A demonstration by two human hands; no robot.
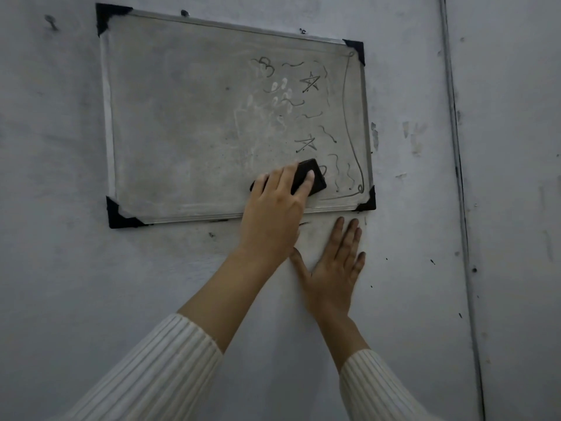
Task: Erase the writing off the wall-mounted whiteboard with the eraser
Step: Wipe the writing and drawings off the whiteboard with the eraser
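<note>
The left hand (273, 208) grips the black eraser (317, 179), fingers curled over its back, and presses it against the whiteboard (182, 117) in the lower right part, just above the bottom frame. The right hand (331, 275) lies flat on the wall (91, 268) just below the board's lower right corner, fingers straight and spread, holding nothing. The board hangs slightly tilted, with black caps (106, 16) on its four corners. Its left and middle are smeared grey with no clear marks. Writing remains on the right side: a star (309, 82) near the top, a second star (305, 144) just above the eraser, scattered squiggles (328, 133), and a long border line (346, 117) running down the right edge and curling along the bottom. Both arms wear ribbed white sleeves (158, 375) pushed back from the wrists.
</note>
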